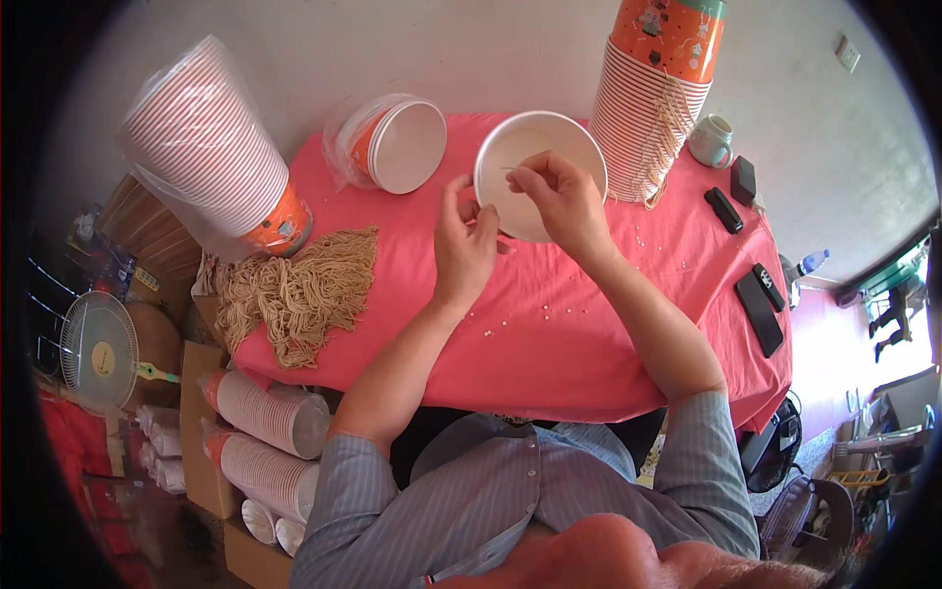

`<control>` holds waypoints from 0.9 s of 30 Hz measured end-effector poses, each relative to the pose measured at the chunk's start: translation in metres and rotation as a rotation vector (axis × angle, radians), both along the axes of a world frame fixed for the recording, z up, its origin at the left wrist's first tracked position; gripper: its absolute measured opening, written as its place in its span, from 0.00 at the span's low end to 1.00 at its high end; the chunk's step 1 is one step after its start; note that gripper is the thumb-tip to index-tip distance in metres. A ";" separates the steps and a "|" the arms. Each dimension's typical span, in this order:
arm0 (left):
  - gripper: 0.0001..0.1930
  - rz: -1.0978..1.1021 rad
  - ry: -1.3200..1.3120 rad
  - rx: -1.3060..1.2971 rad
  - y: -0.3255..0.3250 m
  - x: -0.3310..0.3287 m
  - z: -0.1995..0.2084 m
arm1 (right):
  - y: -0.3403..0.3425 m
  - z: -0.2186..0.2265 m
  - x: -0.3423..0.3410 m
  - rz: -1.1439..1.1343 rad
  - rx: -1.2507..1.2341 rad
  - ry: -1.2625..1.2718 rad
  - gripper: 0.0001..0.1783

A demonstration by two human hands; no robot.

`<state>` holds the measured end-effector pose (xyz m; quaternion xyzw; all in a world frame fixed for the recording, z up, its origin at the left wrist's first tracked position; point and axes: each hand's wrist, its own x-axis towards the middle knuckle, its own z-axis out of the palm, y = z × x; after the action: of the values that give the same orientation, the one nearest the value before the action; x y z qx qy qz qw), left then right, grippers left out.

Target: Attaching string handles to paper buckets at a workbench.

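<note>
A white-lined paper bucket (546, 135) stands tilted in front of me, its open mouth facing me. My left hand (466, 240) is closed on its left rim, thumb inside and fingers around the outer wall. Over the bucket's mouth my right hand (561, 201) pinches what looks like the end of a thin pale cord; most of it is hidden by the fingers. At the left of the table lies a heap of beige cords (304, 290). On the right stands a tall stack of orange-patterned buckets (648, 108), with cord loops (665, 137) hanging down its side.
A plastic-wrapped bucket stack (211, 142) leans at the left; a few more buckets (407, 147) lie behind on the pink tablecloth (549, 368). Small white bits (489, 333) are scattered nearby. A mug (711, 140), a stapler-like black object (723, 210) and a dark phone-like slab (758, 312) lie right.
</note>
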<state>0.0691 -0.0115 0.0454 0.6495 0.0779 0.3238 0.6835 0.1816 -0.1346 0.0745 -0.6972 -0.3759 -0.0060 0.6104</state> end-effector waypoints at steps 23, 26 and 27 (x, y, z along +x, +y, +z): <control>0.22 -0.110 0.039 0.086 -0.008 0.003 -0.017 | 0.008 -0.015 0.002 0.017 -0.008 0.275 0.11; 0.20 -0.077 0.016 0.045 -0.011 0.005 -0.018 | 0.007 -0.019 0.009 -0.018 -0.081 0.257 0.11; 0.20 -0.084 0.019 0.047 -0.011 0.004 -0.018 | 0.006 -0.020 0.012 0.010 -0.094 0.266 0.11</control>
<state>0.0736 -0.0224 0.0273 0.6713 0.0496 0.2904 0.6802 0.1940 -0.1281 0.0545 -0.7177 -0.2952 0.1072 0.6215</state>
